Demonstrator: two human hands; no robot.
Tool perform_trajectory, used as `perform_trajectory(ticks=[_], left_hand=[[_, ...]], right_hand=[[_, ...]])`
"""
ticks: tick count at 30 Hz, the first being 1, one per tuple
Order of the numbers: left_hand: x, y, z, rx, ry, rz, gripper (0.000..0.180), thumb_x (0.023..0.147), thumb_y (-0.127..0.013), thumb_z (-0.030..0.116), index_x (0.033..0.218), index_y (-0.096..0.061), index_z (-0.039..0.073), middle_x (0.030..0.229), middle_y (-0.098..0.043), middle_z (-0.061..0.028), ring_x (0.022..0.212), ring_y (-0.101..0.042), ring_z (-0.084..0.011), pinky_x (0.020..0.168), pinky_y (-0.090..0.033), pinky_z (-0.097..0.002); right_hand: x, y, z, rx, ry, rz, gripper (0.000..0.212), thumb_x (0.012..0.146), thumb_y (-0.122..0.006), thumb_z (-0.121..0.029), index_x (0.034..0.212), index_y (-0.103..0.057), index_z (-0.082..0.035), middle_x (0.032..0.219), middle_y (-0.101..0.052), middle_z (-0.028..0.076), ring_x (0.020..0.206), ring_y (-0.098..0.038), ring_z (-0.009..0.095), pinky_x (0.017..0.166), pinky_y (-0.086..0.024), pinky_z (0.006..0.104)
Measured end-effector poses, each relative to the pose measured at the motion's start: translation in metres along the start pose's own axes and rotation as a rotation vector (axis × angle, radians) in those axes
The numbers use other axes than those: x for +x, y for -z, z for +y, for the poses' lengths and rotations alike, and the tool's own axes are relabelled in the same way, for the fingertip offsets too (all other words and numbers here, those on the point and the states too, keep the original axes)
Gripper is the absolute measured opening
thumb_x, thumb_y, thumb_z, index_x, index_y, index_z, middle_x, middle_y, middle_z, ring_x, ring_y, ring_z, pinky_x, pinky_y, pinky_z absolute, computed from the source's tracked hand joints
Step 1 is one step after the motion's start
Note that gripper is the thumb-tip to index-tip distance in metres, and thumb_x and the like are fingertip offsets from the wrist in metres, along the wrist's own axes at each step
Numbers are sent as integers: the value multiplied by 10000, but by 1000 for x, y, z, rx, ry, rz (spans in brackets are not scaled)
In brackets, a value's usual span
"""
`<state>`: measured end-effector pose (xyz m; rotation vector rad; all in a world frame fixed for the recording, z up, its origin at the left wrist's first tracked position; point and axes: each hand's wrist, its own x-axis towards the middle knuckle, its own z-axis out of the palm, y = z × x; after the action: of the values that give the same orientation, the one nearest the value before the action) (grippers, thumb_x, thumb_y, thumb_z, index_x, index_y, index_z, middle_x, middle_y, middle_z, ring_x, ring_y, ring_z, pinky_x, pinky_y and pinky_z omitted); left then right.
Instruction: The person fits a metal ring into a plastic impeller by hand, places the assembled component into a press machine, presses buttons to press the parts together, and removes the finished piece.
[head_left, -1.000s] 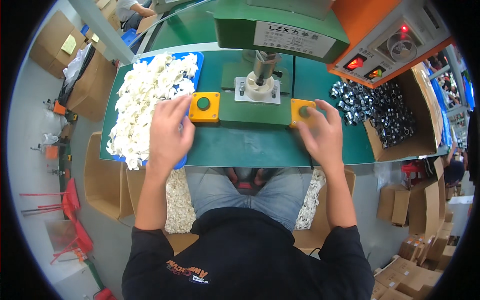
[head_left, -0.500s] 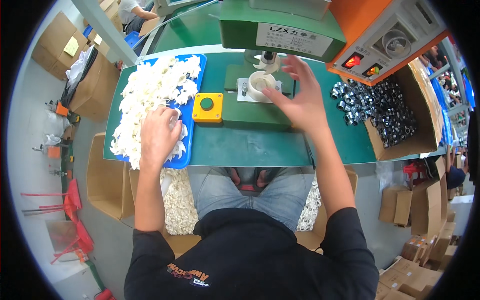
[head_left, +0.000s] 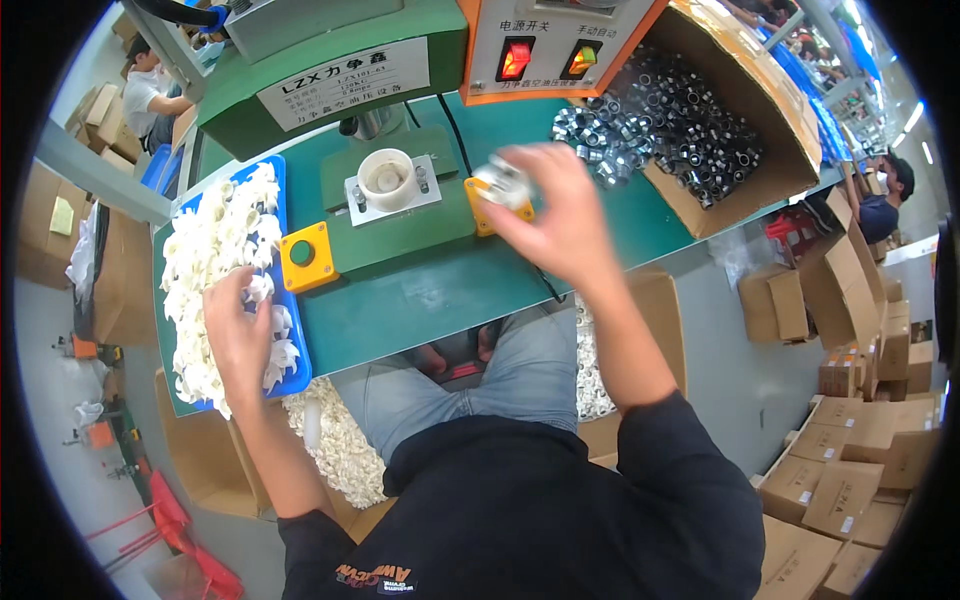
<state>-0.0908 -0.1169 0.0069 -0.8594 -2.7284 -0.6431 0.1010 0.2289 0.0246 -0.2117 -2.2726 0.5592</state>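
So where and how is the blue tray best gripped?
Probably by the blue tray's right rim, near end, coming from the right: that edge is bare, while white parts heap over most of the tray and a yellow button box crowds the rim farther back.

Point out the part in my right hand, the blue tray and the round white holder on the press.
Part (head_left: 503, 183): head view, on its blurred visible middle.
Blue tray (head_left: 302, 376): head view, on its bare near right corner.
Round white holder (head_left: 389, 199): head view, on its front outer wall.

So it's the left head-worn fisheye, looking down past the black shirt (head_left: 540, 500), pretty close, desk (head_left: 410, 305) across upper middle.
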Motion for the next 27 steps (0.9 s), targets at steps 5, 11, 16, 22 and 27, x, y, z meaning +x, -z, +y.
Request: perform_trajectory(ticks=[5,11,16,22,27], left_hand=[[1,12,9,-228,31,115,494,847,-806,14,1317,-662,63,1263,-695,-104,1210,-595,-271,986,-480,-404],[-16,-14,36,-1064,12,55,583,909,-779,30,1445,-549,6,1445,-587,-125,1299,-546,-234,1088,-426,-359],[-44,-53,93,-1588,21,-195,720,867,-871,157,1460,-487,17,1382,-564,-98,1171,-573,-205,980,-490,-342],[-58,-54,110,-1735,67,-320,704,846,-846,-8,1463,-508,0,1331,-578,-101,1276,-565,-225,1102,-461,-369],[-57,-54,112,-1704,187,-370,769,843,-872,68,1501,-478,1,1317,-569,-72,1227,-565,-193,1026,-479,-322]], right_hand=[[-102,124,31,-231,-337,-408,478,739,-870,-223,1127,-673,-23,1061,-666,160,1061,-610,363,946,-505,460],[-102,129,77,-283,-322,-303,559,810,-855,-252,1274,-664,-6,1236,-659,192,1181,-599,390,1030,-493,465],[-65,69,134,-458,-256,-62,313,831,-824,-209,1062,-697,-39,1034,-635,139,1002,-632,365,840,-523,469],[-51,72,132,-455,-149,-221,216,811,-778,-105,960,-643,-29,998,-615,144,988,-606,372,822,-520,483],[-34,78,126,-477,-16,-372,207,793,-758,-74,949,-631,-25,979,-624,154,995,-603,372,849,-521,486]])
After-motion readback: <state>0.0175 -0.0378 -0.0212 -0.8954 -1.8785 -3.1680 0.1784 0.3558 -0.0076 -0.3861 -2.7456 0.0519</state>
